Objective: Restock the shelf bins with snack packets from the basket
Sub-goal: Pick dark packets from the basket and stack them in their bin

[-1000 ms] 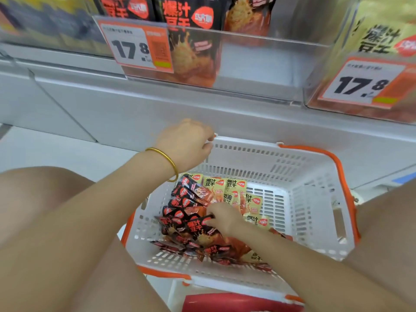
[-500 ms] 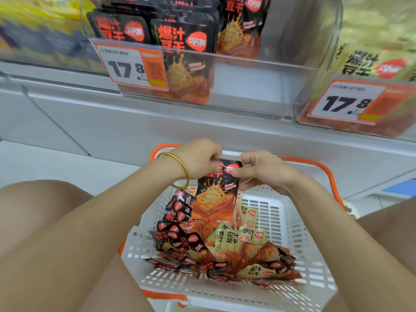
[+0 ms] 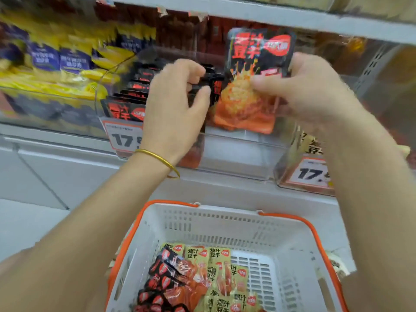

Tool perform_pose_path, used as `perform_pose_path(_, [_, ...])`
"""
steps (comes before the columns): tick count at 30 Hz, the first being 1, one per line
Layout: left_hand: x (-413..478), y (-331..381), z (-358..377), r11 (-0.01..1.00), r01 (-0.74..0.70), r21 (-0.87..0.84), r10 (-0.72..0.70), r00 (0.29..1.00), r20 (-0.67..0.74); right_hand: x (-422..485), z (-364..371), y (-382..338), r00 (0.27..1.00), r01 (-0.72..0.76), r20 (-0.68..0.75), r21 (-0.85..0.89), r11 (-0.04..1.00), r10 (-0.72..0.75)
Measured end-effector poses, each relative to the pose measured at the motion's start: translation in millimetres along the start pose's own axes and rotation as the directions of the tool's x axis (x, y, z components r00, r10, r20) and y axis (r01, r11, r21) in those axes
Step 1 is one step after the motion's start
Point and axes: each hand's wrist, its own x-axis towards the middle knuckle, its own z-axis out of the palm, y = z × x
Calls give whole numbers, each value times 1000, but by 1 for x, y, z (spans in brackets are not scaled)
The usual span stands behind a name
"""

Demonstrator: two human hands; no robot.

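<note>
My right hand (image 3: pixel 310 86) pinches a black-and-orange snack packet (image 3: pixel 252 70) upright at the open top of the clear shelf bin (image 3: pixel 243 158). My left hand (image 3: pixel 173 104), with a gold bangle at the wrist, grips the tops of the black packets (image 3: pixel 135 91) standing in that bin, its fingers curled round them. Below, the white basket (image 3: pixel 225 221) with orange handles holds several black and yellow packets (image 3: pixel 198 278) on its left side.
A yellow-and-blue snack bin (image 3: pixel 56 70) stands to the left and another clear bin (image 3: pixel 310 172) with a 17.8 price tag to the right. An upper shelf edge (image 3: pixel 270 16) runs just above the held packet. My bare knees flank the basket.
Both hands rose from the basket to the shelf bin. The right hand carried the black packet up; the left hand let go of it and took hold of the packets in the bin.
</note>
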Motion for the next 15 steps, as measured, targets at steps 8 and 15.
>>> perform_pose_path(8, [-23, -47, 28, 808, -229, 543, 124, 967, 223, 103, 33, 92, 904, -419, -267, -405, 813, 333])
perform_pose_path(15, [-21, -48, 29, 802, -224, 553, 139, 971, 192, 130, 40, 120, 874, -471, -346, -431, 770, 341])
